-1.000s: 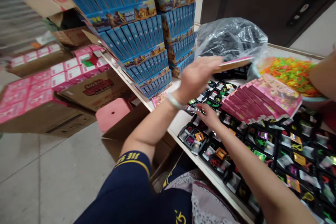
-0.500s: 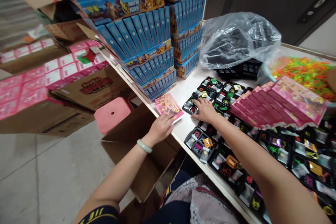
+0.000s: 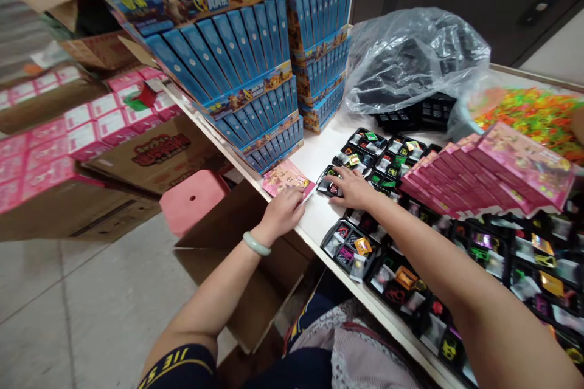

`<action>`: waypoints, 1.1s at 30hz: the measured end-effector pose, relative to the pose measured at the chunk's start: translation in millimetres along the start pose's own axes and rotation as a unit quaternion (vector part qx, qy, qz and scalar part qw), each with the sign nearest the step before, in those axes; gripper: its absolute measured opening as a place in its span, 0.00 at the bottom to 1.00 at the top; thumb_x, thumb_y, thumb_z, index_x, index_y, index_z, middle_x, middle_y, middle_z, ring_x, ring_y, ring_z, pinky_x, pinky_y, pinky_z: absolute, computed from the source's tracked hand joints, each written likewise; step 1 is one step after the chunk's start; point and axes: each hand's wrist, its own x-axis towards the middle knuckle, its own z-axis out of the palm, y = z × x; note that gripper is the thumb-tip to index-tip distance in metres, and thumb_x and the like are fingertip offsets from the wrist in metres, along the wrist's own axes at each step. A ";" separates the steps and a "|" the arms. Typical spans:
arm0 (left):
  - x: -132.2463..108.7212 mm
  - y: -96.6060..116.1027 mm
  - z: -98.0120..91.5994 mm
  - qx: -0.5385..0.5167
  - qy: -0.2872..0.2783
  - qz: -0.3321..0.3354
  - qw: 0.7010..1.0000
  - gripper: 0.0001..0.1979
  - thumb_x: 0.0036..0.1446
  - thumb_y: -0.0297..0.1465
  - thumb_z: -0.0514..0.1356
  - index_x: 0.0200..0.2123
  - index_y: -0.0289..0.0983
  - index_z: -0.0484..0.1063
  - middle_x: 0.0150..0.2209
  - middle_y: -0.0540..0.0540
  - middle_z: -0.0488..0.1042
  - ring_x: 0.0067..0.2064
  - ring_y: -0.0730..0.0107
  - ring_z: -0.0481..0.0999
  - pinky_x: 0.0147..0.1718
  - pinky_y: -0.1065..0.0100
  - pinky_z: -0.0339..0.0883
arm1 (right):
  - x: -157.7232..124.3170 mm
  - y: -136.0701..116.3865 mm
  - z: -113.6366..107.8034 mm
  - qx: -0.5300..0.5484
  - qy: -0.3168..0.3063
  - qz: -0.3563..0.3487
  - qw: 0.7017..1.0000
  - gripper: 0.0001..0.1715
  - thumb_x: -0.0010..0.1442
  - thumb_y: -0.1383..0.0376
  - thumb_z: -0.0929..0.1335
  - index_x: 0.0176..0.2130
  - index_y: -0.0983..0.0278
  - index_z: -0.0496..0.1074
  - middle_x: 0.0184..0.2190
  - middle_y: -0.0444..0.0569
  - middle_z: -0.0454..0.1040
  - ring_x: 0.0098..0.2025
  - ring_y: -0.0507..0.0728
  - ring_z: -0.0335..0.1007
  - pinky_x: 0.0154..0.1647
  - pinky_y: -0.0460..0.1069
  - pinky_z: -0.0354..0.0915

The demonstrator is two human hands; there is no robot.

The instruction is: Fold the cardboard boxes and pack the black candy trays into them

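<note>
On the white table (image 3: 317, 209), a flat pink box (image 3: 283, 177) lies near the left edge. My left hand (image 3: 283, 213) is closed at its near end, fingers bent over the edge; the fingertips are partly hidden. My right hand (image 3: 354, 188) grips a small black compartment tray (image 3: 325, 183) filled with small colourful pieces, thumb and fingers across it. That tray sits just right of the pink box, a small gap between them. Another filled black tray (image 3: 349, 248) lies nearer to me by the table edge.
Stacked blue display boxes (image 3: 228, 51) stand behind the pink box. Overlapping pink boxes (image 3: 483, 173) rest on more filled trays at right. Behind are a clear plastic bag (image 3: 415, 61) and a tub of bright pieces (image 3: 460, 115). A pink stool (image 3: 194, 203) and open carton (image 3: 255, 279) are below left.
My left hand has shifted slightly right along the pink box's near end, its fingers more bent. My right hand stays at the same black tray. The view has shifted slightly.
</note>
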 end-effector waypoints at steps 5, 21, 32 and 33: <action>11.5 -3.1 -6.9 -0.145 0.020 -0.082 0.986 0.08 0.58 0.32 0.56 0.27 0.37 0.66 0.47 0.40 0.75 0.47 0.61 0.75 0.46 0.60 0.69 | 4.9 1.2 -0.4 -0.005 -0.010 -0.023 1.000 0.33 0.57 0.55 0.69 0.60 0.56 0.65 0.64 0.60 0.56 0.64 0.69 0.51 0.60 0.63 0.49; 44.4 -22.0 -12.8 -0.286 0.051 -0.185 0.939 0.11 0.48 0.37 0.61 0.23 0.36 0.66 0.46 0.41 0.77 0.44 0.59 0.74 0.43 0.60 0.68 | -3.6 4.3 -1.5 0.087 0.068 -0.083 0.990 0.30 0.57 0.59 0.69 0.59 0.55 0.67 0.63 0.58 0.57 0.62 0.67 0.55 0.60 0.62 0.50; 42.6 -27.3 -11.2 -0.328 0.029 -0.186 0.926 0.11 0.47 0.36 0.63 0.23 0.36 0.66 0.46 0.39 0.77 0.46 0.58 0.74 0.47 0.58 0.66 | -4.2 -13.0 -4.9 0.077 0.091 -0.187 0.975 0.28 0.57 0.60 0.70 0.57 0.57 0.69 0.62 0.60 0.59 0.62 0.67 0.56 0.58 0.64 0.52; 42.3 -28.1 -10.9 -0.334 0.021 -0.183 0.924 0.11 0.47 0.36 0.63 0.23 0.35 0.66 0.46 0.39 0.77 0.46 0.58 0.74 0.47 0.57 0.66 | -1.9 -13.2 -2.4 0.076 0.093 -0.190 0.975 0.28 0.57 0.59 0.70 0.57 0.57 0.69 0.62 0.60 0.59 0.61 0.67 0.56 0.58 0.64 0.52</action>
